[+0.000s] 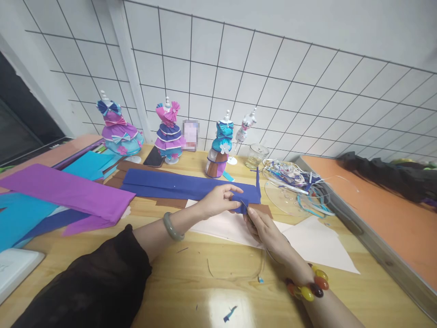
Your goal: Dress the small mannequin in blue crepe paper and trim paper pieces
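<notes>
My left hand [221,200] pinches a small navy blue fabric piece [240,207] between thumb and fingers, above the middle of the table. My right hand [262,228] is closed close beside it, its fingertips meeting the piece. A thin metal tip shows against the blue between the hands; too little is visible to tell what tool it belongs to. Behind them lies a long folded strip of navy fabric [184,184]. Pale pink sheets [227,228] spread beneath my hands. On the wood, a thin thread [235,277] curves up toward my right hand.
Small dress forms in ruffled dresses [121,132] stand along the back, beside a bare form [244,127] and a glass jar [256,156]. A scrap pile [290,175] lies right. Purple fabric [68,189] covers the left side. An orange surface [382,218] borders the table.
</notes>
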A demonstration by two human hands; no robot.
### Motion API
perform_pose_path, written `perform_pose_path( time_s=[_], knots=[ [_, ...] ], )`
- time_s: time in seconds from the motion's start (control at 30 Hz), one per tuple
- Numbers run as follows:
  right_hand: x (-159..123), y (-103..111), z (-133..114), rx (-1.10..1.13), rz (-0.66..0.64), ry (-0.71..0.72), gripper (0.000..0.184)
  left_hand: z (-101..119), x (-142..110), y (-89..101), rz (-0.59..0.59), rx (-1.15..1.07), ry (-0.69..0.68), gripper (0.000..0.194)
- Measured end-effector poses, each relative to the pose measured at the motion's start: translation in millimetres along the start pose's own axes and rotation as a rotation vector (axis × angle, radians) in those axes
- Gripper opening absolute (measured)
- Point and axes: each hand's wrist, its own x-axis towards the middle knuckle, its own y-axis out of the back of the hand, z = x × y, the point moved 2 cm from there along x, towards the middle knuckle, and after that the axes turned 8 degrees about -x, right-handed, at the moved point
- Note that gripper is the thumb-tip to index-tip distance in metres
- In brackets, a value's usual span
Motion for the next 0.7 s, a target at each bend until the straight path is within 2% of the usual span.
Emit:
perform_pose_path(
  time_s=[0.3,0.7],
  knots=[
    [0.6,-0.6,6.0,0.035,0.011,-0.017,0.049,-0.9,-3.5,-8.3,0.037,-0.015,0.005,0.037],
    [0.8,-0.5,9.2,0.053,-0.011,-0.012,0.047,-2.4,-2.6,-8.2,0.056,-0.032,0.013,0.038]
  ],
)
